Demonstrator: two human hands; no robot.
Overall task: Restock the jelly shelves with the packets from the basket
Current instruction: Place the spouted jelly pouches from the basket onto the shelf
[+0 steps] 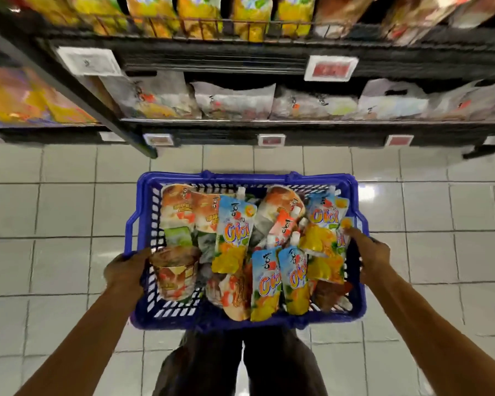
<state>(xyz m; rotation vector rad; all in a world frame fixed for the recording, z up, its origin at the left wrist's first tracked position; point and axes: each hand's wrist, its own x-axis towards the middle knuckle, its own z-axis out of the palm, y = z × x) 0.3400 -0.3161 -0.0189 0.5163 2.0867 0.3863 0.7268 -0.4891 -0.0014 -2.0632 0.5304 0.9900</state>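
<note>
A blue plastic basket [146, 310] hangs in front of me above the tiled floor, full of several jelly packets. Blue-and-yellow spout pouches [231, 232] lie among orange and brown packets [176, 208]. My left hand [125, 268] grips the basket's left rim. My right hand [369, 254] grips the right rim, its fingertips reaching in beside a yellow pouch [319, 238]. The black jelly shelves [269, 127] stand just beyond the basket, with pale packets [235, 101] on the lower shelf and yellow packets [252, 15] on the one above.
Price tags [330, 68] hang on the shelf edges. A second shelf unit with orange-yellow packets [26, 98] stands at the left. Glossy white floor tiles [69, 207] surround the basket. My dark trousers [240, 364] show below it.
</note>
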